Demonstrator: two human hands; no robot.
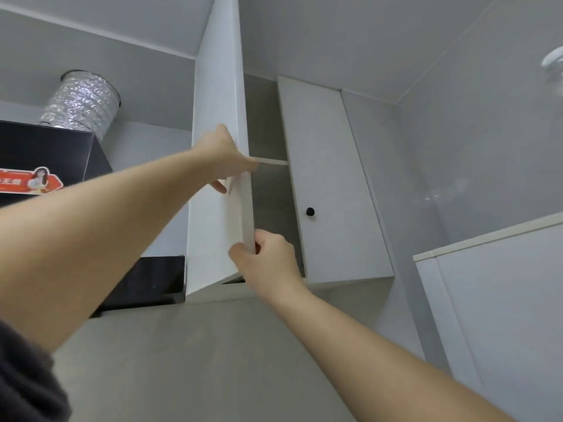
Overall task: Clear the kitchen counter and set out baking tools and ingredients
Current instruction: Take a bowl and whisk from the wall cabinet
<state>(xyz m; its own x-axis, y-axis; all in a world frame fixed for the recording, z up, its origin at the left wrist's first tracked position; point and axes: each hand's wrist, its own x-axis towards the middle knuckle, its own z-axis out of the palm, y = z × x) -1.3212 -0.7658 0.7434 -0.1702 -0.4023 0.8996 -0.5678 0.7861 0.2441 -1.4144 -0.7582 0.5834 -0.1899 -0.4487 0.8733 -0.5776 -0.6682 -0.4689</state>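
I am looking up at a white wall cupboard. Its left door [217,166] stands swung out towards me, seen almost edge-on, tall and plain with a smooth pale face. My left hand [224,153] reaches up and lies on the door's front edge about halfway up, fingers [248,164] curled round the edge, thumb on the near face. My right hand [268,257] pinches the door's lower corner, thumb on the near side and fingers wrapped behind the edge. Behind the door the cupboard's inside is grey and shadowed, with one thin shelf [274,161] crossing it; I cannot tell what it holds. Just to the right, the second door [332,178] is shut flat and carries a small round black knob [310,212]. To the left sits a black cooker hood [51,153] with a red sticker [30,181], and a crinkled silver duct [83,102] rises from it to the ceiling. At far right is the top of a tall white cabinet [499,300].
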